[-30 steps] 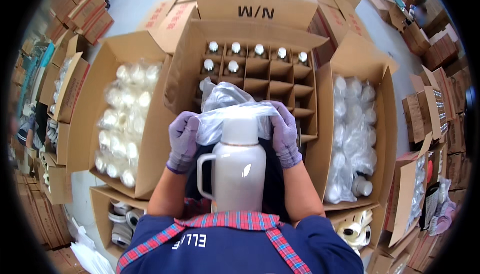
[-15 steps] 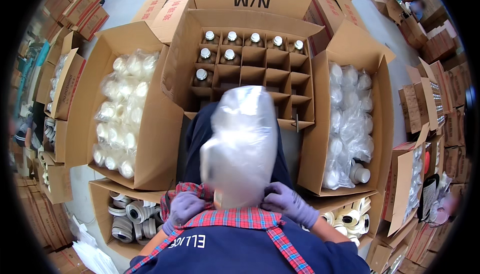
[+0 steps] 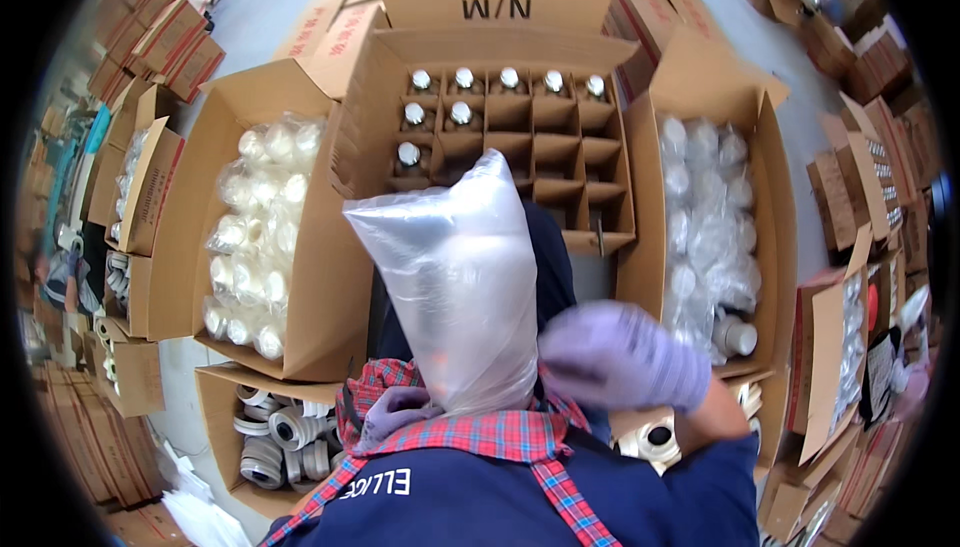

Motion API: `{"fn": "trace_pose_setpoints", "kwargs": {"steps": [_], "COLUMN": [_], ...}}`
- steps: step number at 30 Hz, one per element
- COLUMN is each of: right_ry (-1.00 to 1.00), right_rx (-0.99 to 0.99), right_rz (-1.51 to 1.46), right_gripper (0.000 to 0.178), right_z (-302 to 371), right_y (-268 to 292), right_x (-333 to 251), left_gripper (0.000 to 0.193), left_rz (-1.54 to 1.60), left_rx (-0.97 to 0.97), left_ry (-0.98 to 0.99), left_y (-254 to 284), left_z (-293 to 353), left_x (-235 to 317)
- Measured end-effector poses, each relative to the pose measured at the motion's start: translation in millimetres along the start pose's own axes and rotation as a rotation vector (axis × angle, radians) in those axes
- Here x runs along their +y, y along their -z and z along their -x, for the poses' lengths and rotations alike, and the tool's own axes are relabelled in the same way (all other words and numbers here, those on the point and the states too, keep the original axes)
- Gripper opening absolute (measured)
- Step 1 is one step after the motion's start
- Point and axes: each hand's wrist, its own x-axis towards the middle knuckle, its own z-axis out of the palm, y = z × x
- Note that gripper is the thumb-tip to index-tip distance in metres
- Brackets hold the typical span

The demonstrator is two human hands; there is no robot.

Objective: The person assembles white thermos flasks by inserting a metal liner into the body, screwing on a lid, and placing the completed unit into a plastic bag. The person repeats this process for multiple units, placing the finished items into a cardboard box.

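A puffed clear plastic bag (image 3: 455, 297) stands up from my lap, its upper corners pointed and its lower end hidden behind the checked apron (image 3: 470, 435). Something reddish shows faintly through the lower part of the bag. My left hand (image 3: 398, 415), in a purple glove, is closed beside the bag's lower left, against bunched apron cloth; what its fingers hold is hidden. My right hand (image 3: 620, 357), also gloved, is raised to the right of the bag and smeared by motion, so its fingers do not show clearly.
Ahead stands a divided carton (image 3: 560, 187) with several silver-capped bottles (image 3: 460, 114). Left, a carton holds bagged white pieces (image 3: 262, 237); right, another carries clear-wrapped pieces (image 3: 710, 217). Low cartons with grey fittings (image 3: 290, 429) and cream fittings (image 3: 655, 437) flank me.
My right hand has lifted away from the apron, moving up and right. The plastic bag has tilted left, its pointed corners now showing. My left hand has shifted slightly to the right.
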Motion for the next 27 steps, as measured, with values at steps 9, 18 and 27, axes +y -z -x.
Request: {"fn": "trace_pose_setpoints", "kwargs": {"steps": [9, 18, 27], "right_ry": [0.150, -1.090, -1.419], "right_rx": [-0.316, 1.083, -0.175], "right_rz": [0.404, 0.682, 0.629], "right_gripper": [0.026, 0.052, 0.024], "right_z": [-122, 274, 301], "right_y": [-17, -11, -12], "right_x": [32, 52, 230], "left_gripper": [0.030, 0.030, 0.028], "left_rz": [-0.825, -0.811, -1.153], "left_rx": [-0.205, -0.440, -0.363], "left_ry": [-0.952, -0.928, -1.118], "left_y": [14, -43, -118], "left_z": [-48, -73, -111], "left_x": [15, 69, 137]}}
